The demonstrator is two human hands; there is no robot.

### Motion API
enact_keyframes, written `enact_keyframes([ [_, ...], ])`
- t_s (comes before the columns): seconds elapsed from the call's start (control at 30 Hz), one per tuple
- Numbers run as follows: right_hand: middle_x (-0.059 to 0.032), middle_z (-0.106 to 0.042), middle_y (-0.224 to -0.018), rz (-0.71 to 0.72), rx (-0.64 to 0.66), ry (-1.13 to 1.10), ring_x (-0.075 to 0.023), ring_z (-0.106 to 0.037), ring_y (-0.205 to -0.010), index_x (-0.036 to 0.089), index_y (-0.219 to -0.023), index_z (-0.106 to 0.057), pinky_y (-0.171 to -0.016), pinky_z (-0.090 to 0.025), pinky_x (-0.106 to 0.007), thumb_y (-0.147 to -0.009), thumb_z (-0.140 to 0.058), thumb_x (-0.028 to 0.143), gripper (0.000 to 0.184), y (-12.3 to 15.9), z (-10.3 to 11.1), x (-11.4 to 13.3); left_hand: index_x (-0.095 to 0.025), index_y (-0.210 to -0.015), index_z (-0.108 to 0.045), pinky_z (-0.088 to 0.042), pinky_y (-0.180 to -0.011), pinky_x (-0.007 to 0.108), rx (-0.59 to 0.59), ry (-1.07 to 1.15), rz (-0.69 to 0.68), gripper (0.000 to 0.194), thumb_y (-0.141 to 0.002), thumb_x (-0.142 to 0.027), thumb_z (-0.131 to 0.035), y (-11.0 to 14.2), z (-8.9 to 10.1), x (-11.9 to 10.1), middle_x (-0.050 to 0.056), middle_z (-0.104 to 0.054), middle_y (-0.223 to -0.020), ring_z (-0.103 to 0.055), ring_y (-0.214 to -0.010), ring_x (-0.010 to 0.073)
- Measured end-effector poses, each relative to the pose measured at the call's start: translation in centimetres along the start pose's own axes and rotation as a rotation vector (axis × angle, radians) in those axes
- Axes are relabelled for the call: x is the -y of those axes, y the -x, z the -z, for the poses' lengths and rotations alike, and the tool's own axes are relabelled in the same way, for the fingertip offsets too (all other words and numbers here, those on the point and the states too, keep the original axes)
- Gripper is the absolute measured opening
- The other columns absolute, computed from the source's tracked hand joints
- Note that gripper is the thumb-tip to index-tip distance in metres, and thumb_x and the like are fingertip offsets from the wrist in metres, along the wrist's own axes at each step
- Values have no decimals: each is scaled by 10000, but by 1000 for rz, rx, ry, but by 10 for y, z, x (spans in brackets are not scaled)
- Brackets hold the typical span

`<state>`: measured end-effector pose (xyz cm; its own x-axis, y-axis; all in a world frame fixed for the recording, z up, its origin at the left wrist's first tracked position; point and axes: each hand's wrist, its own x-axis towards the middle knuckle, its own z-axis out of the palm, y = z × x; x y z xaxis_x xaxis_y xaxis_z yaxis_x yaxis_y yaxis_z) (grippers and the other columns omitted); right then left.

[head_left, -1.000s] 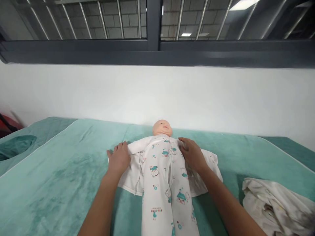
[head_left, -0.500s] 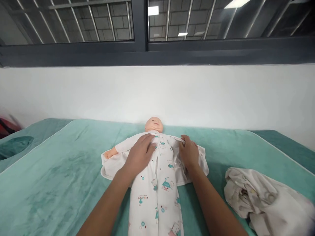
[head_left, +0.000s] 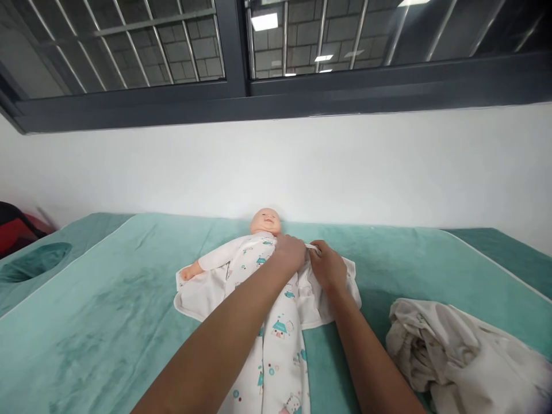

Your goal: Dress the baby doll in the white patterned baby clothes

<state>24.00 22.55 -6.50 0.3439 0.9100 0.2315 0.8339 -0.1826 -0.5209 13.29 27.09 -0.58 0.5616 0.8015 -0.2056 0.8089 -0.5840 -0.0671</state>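
Note:
A baby doll (head_left: 265,220) lies on its back on a teal blanket (head_left: 107,299), dressed in a white romper (head_left: 276,339) with teal prints. A white cloth (head_left: 202,293) is spread under it. My left hand (head_left: 290,253) reaches across the doll's chest, fingers curled on the romper near the doll's far shoulder. My right hand (head_left: 326,268) sits right beside it, pinching the romper's edge at the same shoulder. The doll's one bare hand (head_left: 186,273) sticks out to the left.
A crumpled white garment (head_left: 457,351) lies on the blanket at the right. A white wall (head_left: 302,167) with a barred dark-framed window (head_left: 241,86) runs behind the bed. A red and black object (head_left: 15,233) sits at the far left edge.
My left hand has moved from the doll's left sleeve across the chest to meet my right hand at the far shoulder. The view has shifted slightly.

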Motion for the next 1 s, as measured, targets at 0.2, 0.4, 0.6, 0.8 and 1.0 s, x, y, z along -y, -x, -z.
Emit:
enact_keyframes([
  [0.2, -42, -704, -900, -76, 30, -67, -209, -605, -807, 264, -1040, -670, -622, -312, -275, -874, -405, 290, 314, -3, 5, 1, -154, -1158, -587, -432, -947, 468, -6, -4, 15, 364, -797, -199, -559, 14, 8, 20, 154, -650, -1124, -597, -1081, 295],
  [0.4, -29, -713, -872, -123, -4, -226, -210, -609, -802, 262, -969, -688, -632, -360, -269, -822, -435, 292, 293, -5, 9, -2, -161, -1136, -576, -489, -858, 415, 15, 3, 43, 361, -776, -182, -572, 36, 29, 45, 152, -625, -1162, -601, -1068, 295],
  [0.6, -28, -709, -871, -109, -47, -388, -210, -608, -828, 244, -895, -682, -690, -398, -284, -787, -414, 312, 297, -8, 12, -8, -169, -1116, -561, -497, -796, 371, 11, 3, 111, 339, -781, -129, -537, 59, 48, 62, 139, -619, -1150, -616, -1023, 281],
  [0.8, -33, -691, -785, -192, -56, -748, -198, -599, -774, 180, -800, -691, -672, -433, -279, -645, -468, 293, 294, -15, 9, -15, -174, -1107, -553, -488, -808, 375, -35, 11, 148, 336, -778, -109, -528, 72, 48, 68, 129, -620, -1133, -611, -1025, 279],
  [1.0, -25, -676, -715, -265, -36, -1111, -184, -623, -662, 183, -787, -642, -576, -474, -280, -556, -523, 233, 265, -17, -5, -21, -158, -1118, -544, -478, -833, 405, -109, 44, 153, 326, -798, -117, -495, 63, 40, 56, 141, -631, -1084, -605, -1035, 294],
])
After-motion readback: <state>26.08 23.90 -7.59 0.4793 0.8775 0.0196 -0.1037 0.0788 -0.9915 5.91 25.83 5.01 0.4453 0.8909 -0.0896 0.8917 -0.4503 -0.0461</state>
